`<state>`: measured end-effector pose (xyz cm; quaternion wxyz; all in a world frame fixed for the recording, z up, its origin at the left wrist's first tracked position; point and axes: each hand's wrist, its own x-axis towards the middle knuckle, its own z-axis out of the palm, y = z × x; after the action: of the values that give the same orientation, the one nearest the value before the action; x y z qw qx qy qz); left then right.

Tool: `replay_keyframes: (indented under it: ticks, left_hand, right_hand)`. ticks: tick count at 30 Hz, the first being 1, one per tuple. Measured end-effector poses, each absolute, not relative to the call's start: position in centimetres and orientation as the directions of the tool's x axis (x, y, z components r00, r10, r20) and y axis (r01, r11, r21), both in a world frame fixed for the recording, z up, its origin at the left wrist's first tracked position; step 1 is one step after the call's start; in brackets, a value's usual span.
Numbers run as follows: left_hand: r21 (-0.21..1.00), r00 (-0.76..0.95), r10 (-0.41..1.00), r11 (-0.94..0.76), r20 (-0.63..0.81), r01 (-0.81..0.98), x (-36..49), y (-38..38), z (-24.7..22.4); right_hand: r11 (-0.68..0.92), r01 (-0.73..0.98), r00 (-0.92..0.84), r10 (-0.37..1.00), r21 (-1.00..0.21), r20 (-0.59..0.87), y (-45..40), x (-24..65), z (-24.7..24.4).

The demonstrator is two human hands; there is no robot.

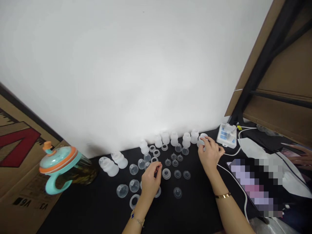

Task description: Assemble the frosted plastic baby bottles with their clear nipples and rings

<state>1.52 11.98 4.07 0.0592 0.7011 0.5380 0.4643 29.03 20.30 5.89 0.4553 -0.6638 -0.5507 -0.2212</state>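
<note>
At the right end of a row of small white baby bottles [186, 140], my right hand [210, 153] has its thumb and fingers around a bottle [202, 138]. Part of that bottle is hidden by the fingers. My left hand [150, 179] hovers over the middle of the parts, fingertips pinched together; anything between them is too small to make out. Just right of it lies a collar ring with a clear teat [166, 174]. Loose teats [177, 192] spread to the right. Clear dome caps [122, 190] and white rings [156, 152] lie to the left and behind.
Two capped bottles [109, 166] stand apart at left, near a pitcher with a turquoise lid [59, 159]. A white power strip [227, 135] with cables sits at right, by a blurred-out screen [253, 185]. Another person's hand [298, 159] shows at the right edge. A white wall [151, 71] rises behind.
</note>
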Motion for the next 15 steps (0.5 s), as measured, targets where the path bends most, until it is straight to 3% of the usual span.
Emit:
replay_keyframes:
  ticks: [9, 15]
  left_hand:
    - [0.636, -0.239, 0.712, -0.361, 0.661, 0.682, -1.0, 12.6, 5.6]
    - [0.531, -0.333, 0.604, -0.179, 0.724, 0.828, -2.0, 12.7, 6.2]
  right_hand:
    - [0.017, 0.938, 0.281, 0.550, -0.347, 0.787, 20.2, 28.9, 6.0]
    - [0.024, 0.933, 0.291, 0.534, -0.358, 0.794, 20.6, 29.1, 5.7]
